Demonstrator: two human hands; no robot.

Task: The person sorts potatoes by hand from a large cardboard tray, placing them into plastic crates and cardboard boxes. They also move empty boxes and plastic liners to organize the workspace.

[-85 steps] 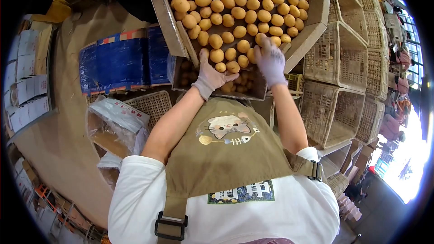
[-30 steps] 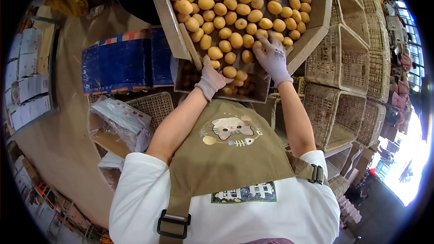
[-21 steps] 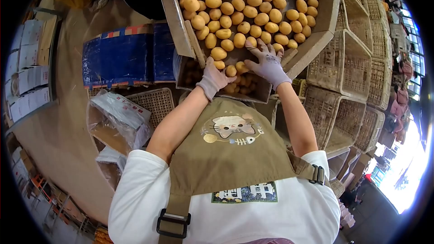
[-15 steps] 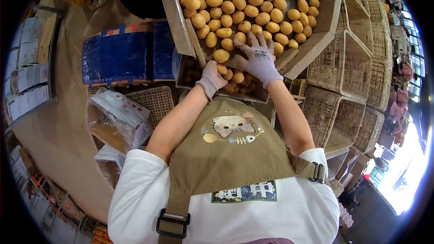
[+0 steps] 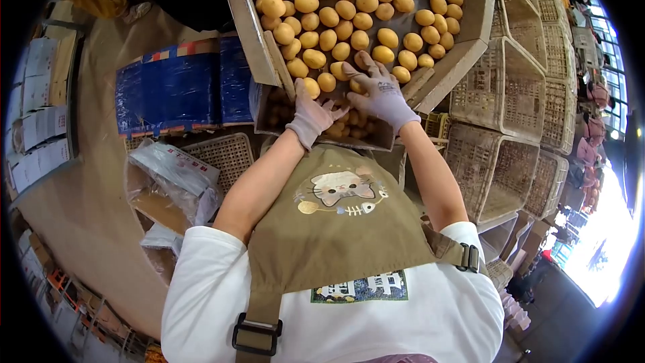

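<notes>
Many yellow-brown potatoes (image 5: 367, 3) lie on a wide sorting tray (image 5: 456, 62) with raised sides that narrow toward me. My right hand (image 5: 385, 99), in a pale glove, rests at the tray's mouth with its fingers spread over the nearest potatoes. My left hand (image 5: 310, 121), also gloved, is at the left of the mouth, fingers apart, one finger beside a potato (image 5: 310, 88). Below both hands sits a box (image 5: 366, 144) with more potatoes inside, partly hidden by the hands.
Stacked plastic crates (image 5: 500, 87) stand on the right. To the left are a blue-wrapped block (image 5: 168, 91), a woven crate (image 5: 225, 154) and an open carton with plastic film (image 5: 178, 175). White boxes (image 5: 44, 128) line the far left.
Potatoes have shifted toward the mouth, leaving bare gaps on the tray. My left hand has opened out, fingers spreading toward the right. My right hand has drawn slightly nearer to me.
</notes>
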